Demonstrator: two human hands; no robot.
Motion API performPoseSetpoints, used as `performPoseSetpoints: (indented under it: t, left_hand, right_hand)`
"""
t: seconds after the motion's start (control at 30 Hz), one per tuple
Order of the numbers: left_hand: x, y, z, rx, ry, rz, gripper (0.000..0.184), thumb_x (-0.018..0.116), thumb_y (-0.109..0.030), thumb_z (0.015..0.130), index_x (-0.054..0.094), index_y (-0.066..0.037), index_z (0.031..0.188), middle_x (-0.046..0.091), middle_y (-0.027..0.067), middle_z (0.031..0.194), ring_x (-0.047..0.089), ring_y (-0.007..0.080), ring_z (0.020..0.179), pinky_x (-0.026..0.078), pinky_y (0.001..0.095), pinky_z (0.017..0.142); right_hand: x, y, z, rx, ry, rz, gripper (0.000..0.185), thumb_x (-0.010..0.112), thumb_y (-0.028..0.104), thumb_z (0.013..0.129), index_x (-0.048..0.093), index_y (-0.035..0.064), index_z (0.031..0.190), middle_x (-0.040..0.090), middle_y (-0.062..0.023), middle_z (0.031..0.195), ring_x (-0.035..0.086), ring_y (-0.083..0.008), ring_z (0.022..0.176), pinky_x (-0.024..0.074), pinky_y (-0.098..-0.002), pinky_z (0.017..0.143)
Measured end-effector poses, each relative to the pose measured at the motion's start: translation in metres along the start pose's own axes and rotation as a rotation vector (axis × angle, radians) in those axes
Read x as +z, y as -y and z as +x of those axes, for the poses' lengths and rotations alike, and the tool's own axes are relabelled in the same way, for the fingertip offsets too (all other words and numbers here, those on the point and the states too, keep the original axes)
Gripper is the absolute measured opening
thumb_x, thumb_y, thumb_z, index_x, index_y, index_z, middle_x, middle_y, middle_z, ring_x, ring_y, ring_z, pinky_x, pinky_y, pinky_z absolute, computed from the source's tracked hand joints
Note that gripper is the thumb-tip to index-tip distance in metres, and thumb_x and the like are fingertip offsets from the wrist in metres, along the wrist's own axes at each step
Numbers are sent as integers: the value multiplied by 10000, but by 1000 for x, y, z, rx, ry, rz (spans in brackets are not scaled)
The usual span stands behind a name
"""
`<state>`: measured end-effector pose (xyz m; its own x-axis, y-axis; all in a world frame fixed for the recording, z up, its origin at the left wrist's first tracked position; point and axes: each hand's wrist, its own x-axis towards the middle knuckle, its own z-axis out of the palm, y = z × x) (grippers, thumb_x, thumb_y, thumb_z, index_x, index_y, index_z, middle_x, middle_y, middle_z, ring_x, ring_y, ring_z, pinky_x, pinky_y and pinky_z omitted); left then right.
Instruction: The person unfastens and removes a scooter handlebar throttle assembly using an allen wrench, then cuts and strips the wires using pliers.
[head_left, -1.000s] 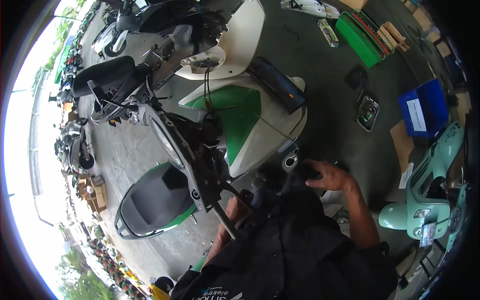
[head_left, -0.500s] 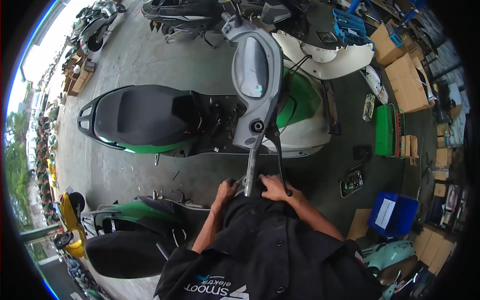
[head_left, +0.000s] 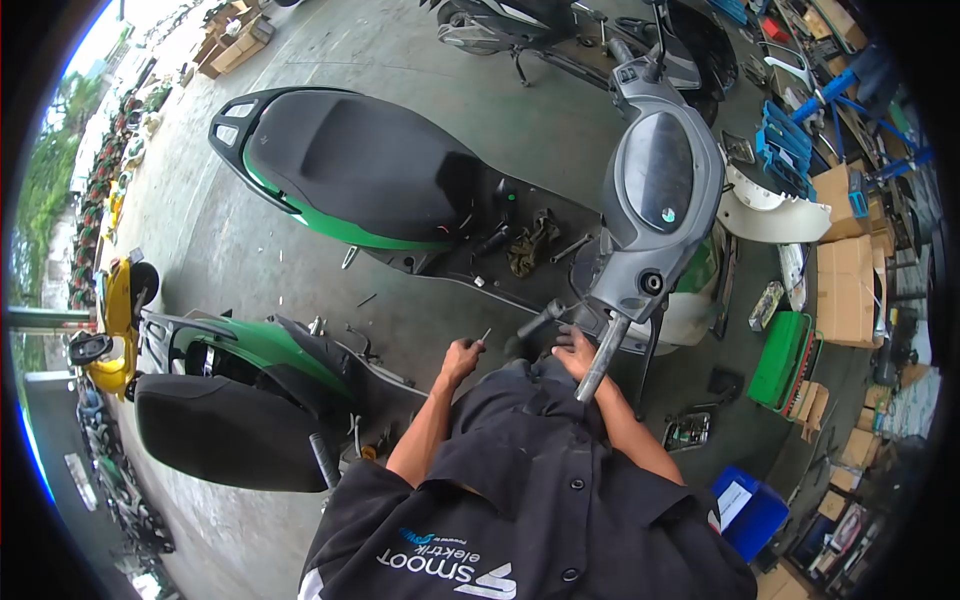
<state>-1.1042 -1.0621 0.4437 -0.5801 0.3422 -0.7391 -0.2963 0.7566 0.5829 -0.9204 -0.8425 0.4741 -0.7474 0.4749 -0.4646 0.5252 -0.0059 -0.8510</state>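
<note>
Seat and handlebar of the grey and green scooter (head_left: 630, 205) have shifted in the frame since the earlier picture, the seat higher and the handlebar to the right; the left hand, lower beside the torso before, now reaches out farther from it.

Left hand (head_left: 464, 354), centre: fingers curled, pinching a thin metal tool (head_left: 487, 336), its tip pointing up and away over the floor (head_left: 400, 320).

Right hand (head_left: 573, 354), right of centre: thumb and fingers near a dark cylindrical part (head_left: 541, 320), beside the bare metal handlebar tube (head_left: 604, 360). Whether it grips anything cannot be told.

Long black seat (head_left: 365, 165): upper left to centre, green trim along its lower edge.

Crumpled olive-brown cloth (head_left: 532, 246): on the scooter's footboard, just right of the seat.

Second scooter, green with a black seat (head_left: 225, 432): lower left.

Yellow scooter (head_left: 118, 310): far left.

Green metal toolbox (head_left: 781, 357): right side, on the floor.

Blue plastic bin with a white label (head_left: 750, 515): lower right.

White curved body panel (head_left: 775, 212): upper right, near cardboard boxes (head_left: 846, 290).
</note>
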Motion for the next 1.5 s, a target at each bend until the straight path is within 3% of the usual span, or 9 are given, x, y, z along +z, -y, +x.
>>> performPoseSetpoints:
  t: [0.13,0.4,0.57,0.63,0.67,0.83,0.97,1.1,1.5]
  left_hand:
    - [-3,-3,22,32,-79,-39,363,581,-326,922,706,12,970,618,94,666,584,179,581,463,352,556]
    - [-2,-49,56,158,-38,-91,275,582,-208,906,673,46,960,676,131,734,651,195,662,496,337,622]
    - [-19,-99,123,72,178,-14,315,600,-230,893,664,45,1033,706,173,827,692,253,783,520,371,704]
    - [-25,-110,157,311,230,294,404,618,-268,885,633,45,1141,693,244,1006,673,341,983,510,416,855]
    - [-25,-112,177,307,397,344,553,632,-300,880,522,40,1302,555,314,1271,505,409,1252,411,434,1036]
    - [-56,-178,212,586,490,451,718,607,-371,910,331,31,1437,291,338,1482,240,403,1428,236,418,1159]
    - [-101,-257,216,959,326,423,393,591,-138,909,538,24,1263,516,251,1344,372,371,1377,302,415,1126]
    - [-129,-310,237,1174,267,553,267,560,-82,888,596,11,1136,588,224,1228,450,437,1272,327,481,1102]
    - [-146,-327,296,1495,536,1491,378,501,-289,952,629,16,1136,611,236,1211,528,443,1166,402,500,1003]
  right_hand:
    - [-28,-26,31,46,-28,-2,515,641,203,873,468,-7,1310,645,-179,1132,664,-249,957,562,-321,680]
    - [-43,-44,35,169,101,20,429,583,223,925,488,3,1281,648,-150,1063,666,-220,927,519,-329,725]
    - [-37,-89,30,410,-74,762,390,558,201,932,497,-5,1257,648,-158,1054,665,-225,915,514,-333,739]
    - [2,-58,11,262,-381,298,354,537,176,936,508,-16,1233,654,-161,1030,668,-227,885,515,-333,724]
    - [15,-36,10,381,-467,344,348,536,163,932,511,-23,1225,661,-156,1002,672,-226,862,514,-328,704]
    - [97,12,-4,737,-620,662,338,567,168,921,540,-23,1198,664,-139,978,672,-238,860,522,-354,723]
    - [163,17,-11,712,-704,284,319,581,170,920,573,-27,1171,667,-135,975,668,-256,883,522,-370,754]
    - [208,29,7,723,-987,973,271,589,199,925,650,-14,1080,708,-170,954,685,-210,866,521,-349,737]
    - [407,-10,84,893,-1303,1045,469,612,339,851,613,2,1176,629,-257,1166,572,-447,1115,462,-478,955]
